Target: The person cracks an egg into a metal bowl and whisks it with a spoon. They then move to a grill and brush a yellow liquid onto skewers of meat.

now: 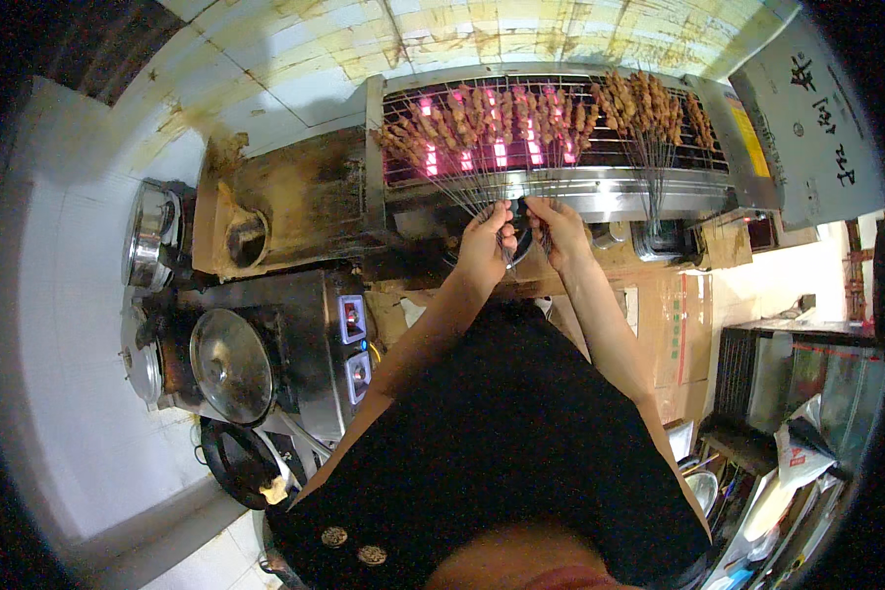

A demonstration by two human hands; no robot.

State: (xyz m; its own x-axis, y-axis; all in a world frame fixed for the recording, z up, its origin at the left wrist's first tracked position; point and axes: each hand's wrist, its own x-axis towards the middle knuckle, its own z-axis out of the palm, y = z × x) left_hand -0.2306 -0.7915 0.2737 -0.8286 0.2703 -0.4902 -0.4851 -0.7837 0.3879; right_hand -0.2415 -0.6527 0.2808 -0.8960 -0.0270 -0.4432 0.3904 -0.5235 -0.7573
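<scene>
My left hand (489, 237) is closed around the bare ends of several thin metal skewers (450, 188). Beside it, my right hand (557, 230) grips the ends of another bunch of skewers (553, 179). Pieces of browned meat (479, 114) are threaded on both bunches and fan out over the wire grate of an electric grill (402, 171). Glowing pink heating elements (500, 153) show beneath the meat. To the right lies another dense bundle of meat skewers (643, 107), its ends near a dark metal tray (664, 247). One more meat skewer (699, 122) rests at the grate's right end.
Left of the grill a metal cup (248, 240) stands on a greasy board (306, 184). A cooker with dials (306, 332) carries a glass lid (232, 366); a black pan (236, 461) is below. A grey panel with writing (811, 133) flanks the grill's right.
</scene>
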